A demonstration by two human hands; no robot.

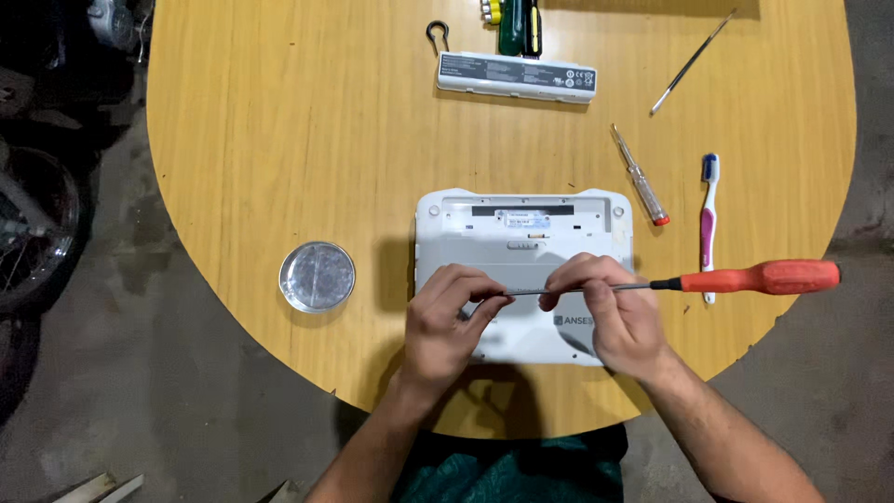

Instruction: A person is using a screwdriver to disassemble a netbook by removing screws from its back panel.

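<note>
A white laptop (521, 242) lies upside down on the wooden table (307, 140), its battery bay open at the far side. My right hand (610, 312) grips the metal shaft of a long screwdriver with an orange-red handle (759, 278), held level across the laptop. My left hand (447, 321) pinches the shaft's tip end over the laptop's underside. Whether anything sits on the tip is hidden by my fingers.
A round metal dish (318, 276) sits left of the laptop. A white battery pack (515, 76), a black hook (438, 35) and green-yellow tools (517, 23) lie at the far side. A small clear-handled screwdriver (641, 177), a toothbrush (709, 219) and a thin pick (691, 63) lie to the right.
</note>
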